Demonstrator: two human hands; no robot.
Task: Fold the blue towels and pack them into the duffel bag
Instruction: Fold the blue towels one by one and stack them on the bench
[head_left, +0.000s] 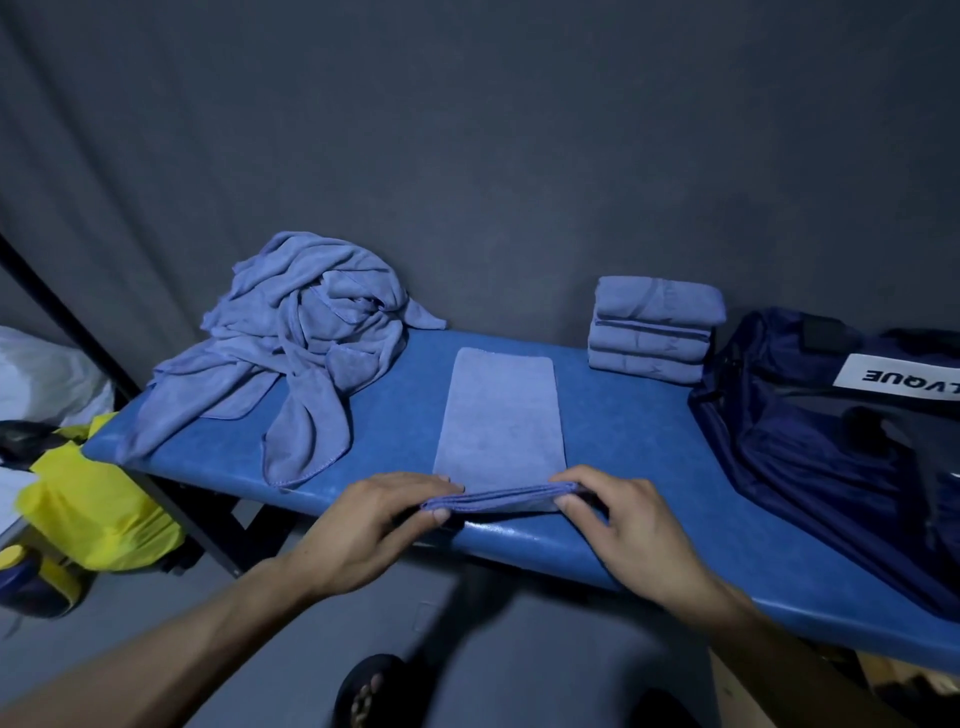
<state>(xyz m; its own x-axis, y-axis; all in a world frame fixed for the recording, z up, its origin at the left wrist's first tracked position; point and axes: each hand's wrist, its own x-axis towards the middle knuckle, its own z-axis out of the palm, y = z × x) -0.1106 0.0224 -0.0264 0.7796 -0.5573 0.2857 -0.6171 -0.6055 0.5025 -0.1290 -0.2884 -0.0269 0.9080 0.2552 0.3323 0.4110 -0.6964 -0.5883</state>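
Now towel (498, 410) flat, near edge pinched, left hand (374, 525), right hand (618, 519)

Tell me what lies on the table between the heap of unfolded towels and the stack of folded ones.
In the head view, one towel strip lies flat between the heap and the stack, its near end pinched by both hands.

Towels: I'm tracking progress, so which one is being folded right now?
The flat strip towel mid-table, its near edge pinched by both hands; the heap is loose, the stack done.
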